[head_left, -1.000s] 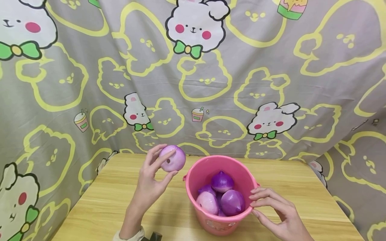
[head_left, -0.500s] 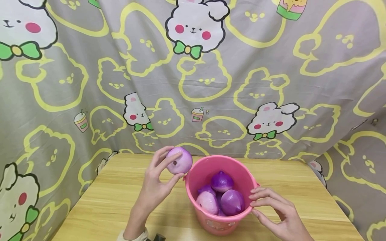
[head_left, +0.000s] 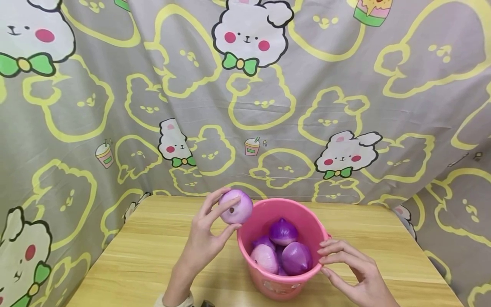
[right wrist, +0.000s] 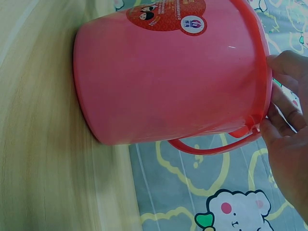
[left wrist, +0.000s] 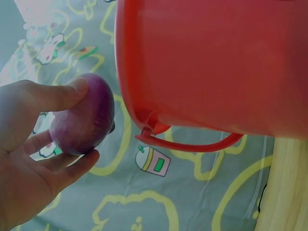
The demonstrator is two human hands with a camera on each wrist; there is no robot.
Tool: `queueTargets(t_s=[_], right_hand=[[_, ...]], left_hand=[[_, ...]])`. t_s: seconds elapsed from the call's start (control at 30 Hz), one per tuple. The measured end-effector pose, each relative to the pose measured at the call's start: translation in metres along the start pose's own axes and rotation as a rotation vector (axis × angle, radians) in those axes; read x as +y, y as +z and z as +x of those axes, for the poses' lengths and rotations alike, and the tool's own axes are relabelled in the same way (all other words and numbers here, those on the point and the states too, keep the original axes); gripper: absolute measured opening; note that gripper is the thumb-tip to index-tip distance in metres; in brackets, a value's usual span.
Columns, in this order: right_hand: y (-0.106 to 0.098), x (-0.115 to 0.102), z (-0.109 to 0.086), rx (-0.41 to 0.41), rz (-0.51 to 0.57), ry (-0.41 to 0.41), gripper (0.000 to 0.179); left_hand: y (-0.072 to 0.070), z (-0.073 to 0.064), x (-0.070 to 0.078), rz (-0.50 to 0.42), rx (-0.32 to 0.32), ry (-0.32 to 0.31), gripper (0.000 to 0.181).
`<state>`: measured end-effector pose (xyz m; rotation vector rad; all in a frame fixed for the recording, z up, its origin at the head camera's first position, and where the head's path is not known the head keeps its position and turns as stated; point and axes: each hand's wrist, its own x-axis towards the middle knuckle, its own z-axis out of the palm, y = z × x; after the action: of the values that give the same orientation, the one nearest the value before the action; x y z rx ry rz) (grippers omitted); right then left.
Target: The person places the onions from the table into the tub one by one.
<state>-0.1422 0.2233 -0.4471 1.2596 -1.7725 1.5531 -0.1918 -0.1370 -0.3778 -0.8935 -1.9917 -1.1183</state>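
Note:
My left hand (head_left: pixel 209 232) holds a purple onion (head_left: pixel 238 209) between thumb and fingers, up at the left rim of a pink bucket (head_left: pixel 270 282). In the left wrist view the onion (left wrist: pixel 83 115) is beside the bucket's mouth, with the bucket's handle (left wrist: pixel 197 146) hanging down the side. Several more onions lie inside the bucket, among them a dark purple onion (head_left: pixel 283 231) and a paler onion (head_left: pixel 264 258). My right hand (head_left: pixel 354 268) pinches the bucket's right rim, thumb outside and fingers over the edge. The right wrist view shows the same grip by the rim (right wrist: pixel 267 86).
The bucket stands on a wooden table (head_left: pixel 153 238). Behind and at both sides hangs a grey curtain (head_left: pixel 268 115) printed with rabbits and yellow outlines. A label (right wrist: pixel 166 14) is stuck on the bucket's outer wall.
My left hand has carried the onion to the right and slightly down, from beside the bucket to its left rim. My right hand and the bucket stay in place.

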Motion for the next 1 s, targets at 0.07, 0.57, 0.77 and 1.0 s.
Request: queueTargets(t_s=[0.07, 0.57, 0.77, 1.0], right_hand=[[0.000, 0.000, 0.000, 0.002, -0.002, 0.008, 0.043], [0.002, 0.000, -0.001, 0.006, 0.009, -0.013, 0.040], [0.001, -0.001, 0.000, 0.002, 0.011, -0.004, 0.042], [0.000, -0.001, 0.001, -0.001, 0.012, -0.009, 0.040]], left_hand=[[0.002, 0.000, 0.001, -0.009, 0.001, 0.013, 0.060], [0.007, -0.001, 0.007, -0.032, -0.016, 0.015, 0.057], [0.010, -0.001, 0.008, -0.024, -0.014, 0.034, 0.058], [0.015, 0.000, 0.008, -0.024, -0.035, 0.034, 0.057]])
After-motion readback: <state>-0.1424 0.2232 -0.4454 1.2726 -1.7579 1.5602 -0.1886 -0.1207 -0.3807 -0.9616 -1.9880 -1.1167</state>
